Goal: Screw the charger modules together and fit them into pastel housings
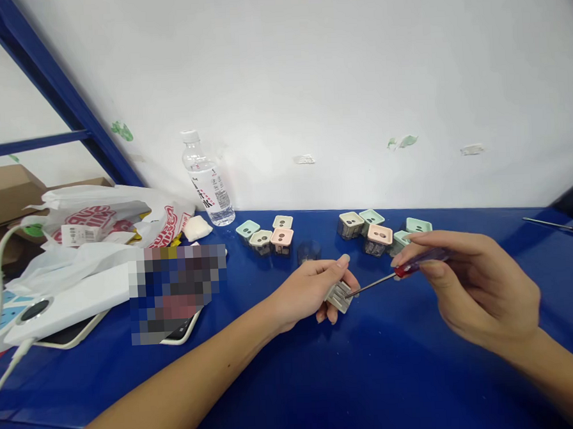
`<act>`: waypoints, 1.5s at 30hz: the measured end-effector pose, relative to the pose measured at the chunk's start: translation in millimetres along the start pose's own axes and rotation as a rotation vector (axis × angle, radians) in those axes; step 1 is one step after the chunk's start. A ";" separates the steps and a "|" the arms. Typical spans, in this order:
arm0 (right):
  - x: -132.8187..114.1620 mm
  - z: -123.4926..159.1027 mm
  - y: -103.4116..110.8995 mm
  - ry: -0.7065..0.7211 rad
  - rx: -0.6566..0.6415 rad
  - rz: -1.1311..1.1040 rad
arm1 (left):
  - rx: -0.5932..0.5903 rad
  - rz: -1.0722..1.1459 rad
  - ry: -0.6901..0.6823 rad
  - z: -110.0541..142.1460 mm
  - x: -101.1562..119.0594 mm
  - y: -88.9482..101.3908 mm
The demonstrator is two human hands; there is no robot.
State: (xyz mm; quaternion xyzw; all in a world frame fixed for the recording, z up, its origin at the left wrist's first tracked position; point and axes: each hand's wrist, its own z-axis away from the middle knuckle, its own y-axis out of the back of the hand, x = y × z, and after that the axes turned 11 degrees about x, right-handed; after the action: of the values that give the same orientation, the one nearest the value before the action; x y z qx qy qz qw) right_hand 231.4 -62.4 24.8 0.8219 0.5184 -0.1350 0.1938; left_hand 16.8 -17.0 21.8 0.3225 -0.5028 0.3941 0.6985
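Note:
My left hand [309,289] is closed around a small grey square part [339,296], held just above the blue table [324,379]. My right hand [467,282] pinches a small screwdriver [404,269] with a red and clear handle. Its thin metal tip reaches left and touches the grey part. Behind my hands sit two clusters of small square parts with pastel tops: one group [268,236] at centre, another group [378,232] to the right.
A clear water bottle [208,180] stands by the white wall. Plastic bags [99,224], a white device with a cable [55,303] and a phone [177,332] lie at left. Cardboard boxes [7,197] sit at the far left. A thin dark tool [556,226] lies at the far right.

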 end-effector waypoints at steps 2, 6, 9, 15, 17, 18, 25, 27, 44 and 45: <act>0.1 1.1 0.0 0.002 0.000 0.002 | 0.004 0.000 0.003 -0.2 -0.2 0.1; 0.2 4.6 -0.9 -0.007 -0.017 -0.005 | -0.004 0.000 0.002 -0.8 -1.6 0.6; -1.3 5.9 -0.1 -0.011 -0.027 0.012 | -0.020 0.002 -0.004 -1.1 -2.4 1.0; -8.8 -0.6 6.4 0.057 -0.199 0.007 | -0.022 -0.015 -0.018 -2.7 -4.4 1.3; -10.9 -2.9 8.4 0.047 -0.275 0.030 | -0.024 -0.027 -0.029 -3.8 -5.9 1.3; -11.6 -3.8 8.9 0.042 -0.298 0.053 | -0.024 -0.030 -0.035 -4.2 -6.6 1.4; -9.5 -8.0 6.9 0.071 -0.227 0.184 | -0.037 -0.067 -0.039 -4.0 -7.5 2.2; -8.5 -8.8 6.9 0.080 -0.226 0.205 | -0.035 -0.075 -0.039 -4.1 -7.5 2.3; -9.3 -1.5 2.5 -0.037 -0.299 0.152 | -0.068 -0.069 -0.052 -5.9 -13.4 2.0; -8.9 -1.0 2.2 -0.047 -0.294 0.126 | -0.068 -0.064 -0.056 -6.0 -13.6 1.9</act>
State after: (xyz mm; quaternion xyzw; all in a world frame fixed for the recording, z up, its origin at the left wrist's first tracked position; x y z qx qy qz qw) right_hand 229.6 -69.9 29.8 0.8123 0.4752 -0.0643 0.3319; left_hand 15.3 -14.1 7.2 0.3252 -0.5247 0.3448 0.7071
